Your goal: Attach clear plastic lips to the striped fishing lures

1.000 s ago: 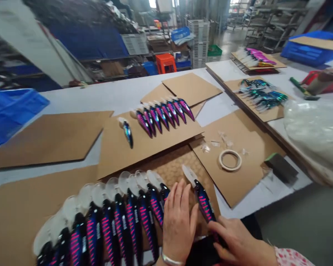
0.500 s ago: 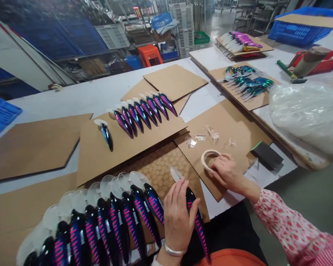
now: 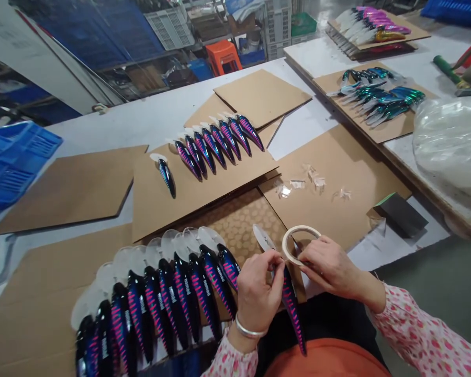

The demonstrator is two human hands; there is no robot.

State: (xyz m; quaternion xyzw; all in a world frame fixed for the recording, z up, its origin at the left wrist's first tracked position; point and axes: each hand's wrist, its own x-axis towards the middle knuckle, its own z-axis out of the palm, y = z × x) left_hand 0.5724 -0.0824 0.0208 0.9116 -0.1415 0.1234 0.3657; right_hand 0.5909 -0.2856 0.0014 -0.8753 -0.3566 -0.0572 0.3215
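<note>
My right hand [image 3: 329, 264] grips a roll of cream masking tape [image 3: 286, 245], raised over the cardboard edge in front of me. My left hand [image 3: 259, 290] is closed in a pinch at the roll's lower left edge, where the tape's end seems to be; the fingertips partly hide it. Under both hands lies a dark fishing lure [image 3: 292, 309] with pink stripes and a clear lip, its tail pointing towards my lap. To the left, a row of matching lures [image 3: 170, 301] lies side by side, clear lips pointing away from me.
Several smaller striped lures [image 3: 212, 149] lie on a raised cardboard sheet [image 3: 168, 214]. Clear plastic scraps [image 3: 316, 179] and a black block [image 3: 401, 214] are at the right. Beyond them are green-blue lures [image 3: 380, 99] and a clear plastic bag [image 3: 451, 146]. A blue crate [image 3: 19, 157] stands left.
My right hand has lifted the tape roll off the cardboard and brought it left. My left hand has gone from lying over the lure to pinching at the roll. The view has shifted.
</note>
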